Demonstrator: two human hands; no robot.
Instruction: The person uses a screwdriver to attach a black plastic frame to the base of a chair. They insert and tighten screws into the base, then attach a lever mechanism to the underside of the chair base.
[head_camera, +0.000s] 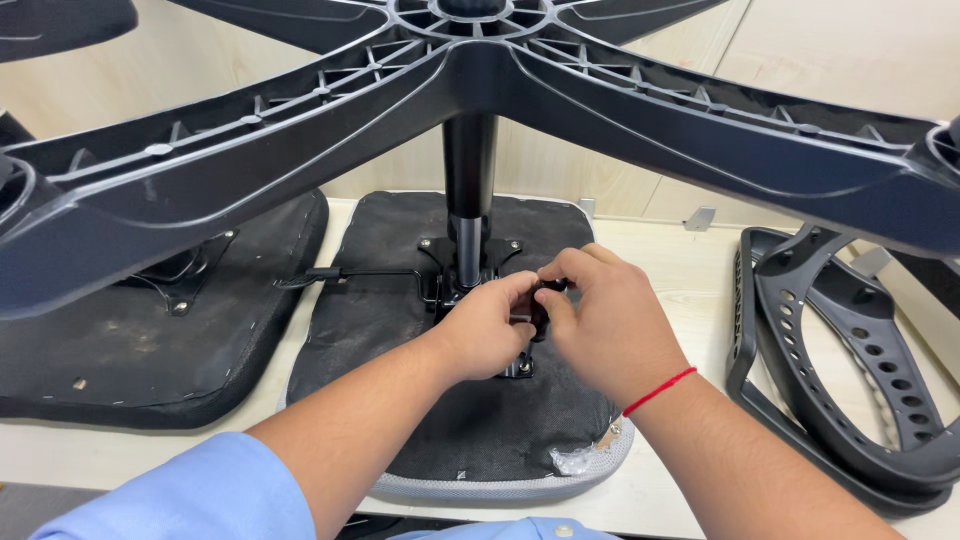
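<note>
Both hands, left hand (487, 330) and right hand (600, 325), pinch the black knob (540, 305) on the seat plate (440, 290) (fingers pressed together); steady the seat cushion (470, 440), turn squarely.

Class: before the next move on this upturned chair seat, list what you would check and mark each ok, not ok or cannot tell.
1. Seat lies flat on the table: ok.
2. Gas column stands upright in the mechanism plate: ok.
3. Left hand and right hand both on the black knob: ok.
4. Knob tightness: cannot tell.
5. Lever unobstructed: ok.
6. Star base firmly on column: cannot tell.
</note>
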